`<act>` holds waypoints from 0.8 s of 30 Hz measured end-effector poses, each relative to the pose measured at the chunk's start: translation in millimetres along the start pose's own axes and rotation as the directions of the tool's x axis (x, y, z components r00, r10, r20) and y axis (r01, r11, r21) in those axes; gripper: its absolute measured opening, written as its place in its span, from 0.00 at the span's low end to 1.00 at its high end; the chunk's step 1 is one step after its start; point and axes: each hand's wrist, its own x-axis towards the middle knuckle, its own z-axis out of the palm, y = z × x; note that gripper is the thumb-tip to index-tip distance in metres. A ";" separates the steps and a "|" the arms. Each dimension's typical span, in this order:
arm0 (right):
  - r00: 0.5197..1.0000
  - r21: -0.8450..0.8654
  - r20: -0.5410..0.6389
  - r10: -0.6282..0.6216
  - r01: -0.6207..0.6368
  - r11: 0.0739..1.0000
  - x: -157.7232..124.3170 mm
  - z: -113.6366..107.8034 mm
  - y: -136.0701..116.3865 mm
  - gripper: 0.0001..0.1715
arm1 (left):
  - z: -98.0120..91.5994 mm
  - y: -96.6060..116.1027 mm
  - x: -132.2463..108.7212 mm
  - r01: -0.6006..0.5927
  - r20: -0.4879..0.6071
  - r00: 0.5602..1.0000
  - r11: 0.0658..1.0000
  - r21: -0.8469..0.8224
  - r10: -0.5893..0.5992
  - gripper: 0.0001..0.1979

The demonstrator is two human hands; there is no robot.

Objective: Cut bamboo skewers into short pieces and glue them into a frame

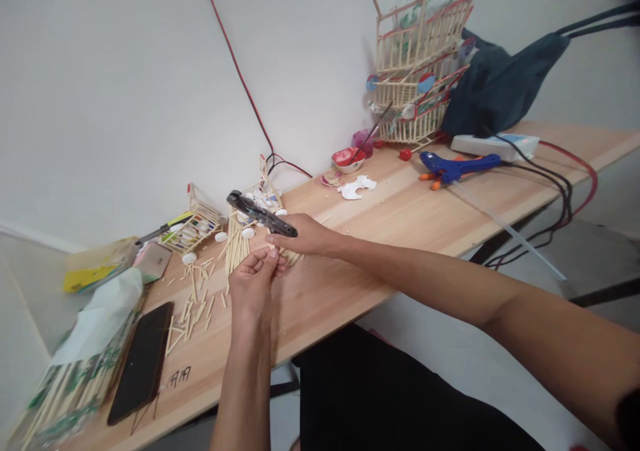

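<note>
Clenching black tool in right hand; pinching something indistinct in left hand. Tabletop edge at 5 o'clock; room at 2.

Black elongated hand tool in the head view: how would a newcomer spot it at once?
Over the light wooden tabletop, find the bare right hand near mid-picture. The black elongated hand tool juts up-left from it, above the bare left hand. Unlike the flat black rectangular phone lying lower left, it is narrow and held.
</note>
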 end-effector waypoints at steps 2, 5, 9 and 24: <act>0.999 0.015 0.041 0.005 -0.006 1.000 -0.3 -3.8 -3.2 0.18 | -6.6 6.2 -3.5 0.021 -0.015 1.000 1.000 -0.018 -0.021 0.15; 0.987 0.104 0.158 0.043 -0.060 0.993 -1.0 -9.6 -6.8 0.23 | -24.1 16.4 -8.8 -0.001 -0.074 0.997 1.000 -0.012 0.000 0.14; 0.911 0.216 0.403 0.084 -0.184 0.959 -2.7 -11.8 -7.7 0.31 | -51.0 33.6 -16.4 -0.036 -0.113 0.993 0.998 0.052 0.042 0.12; 0.725 0.128 0.678 0.123 -0.281 0.951 -9.1 -16.8 -28.2 0.39 | -62.0 67.7 -29.9 0.057 0.000 0.998 0.998 0.036 -0.057 0.12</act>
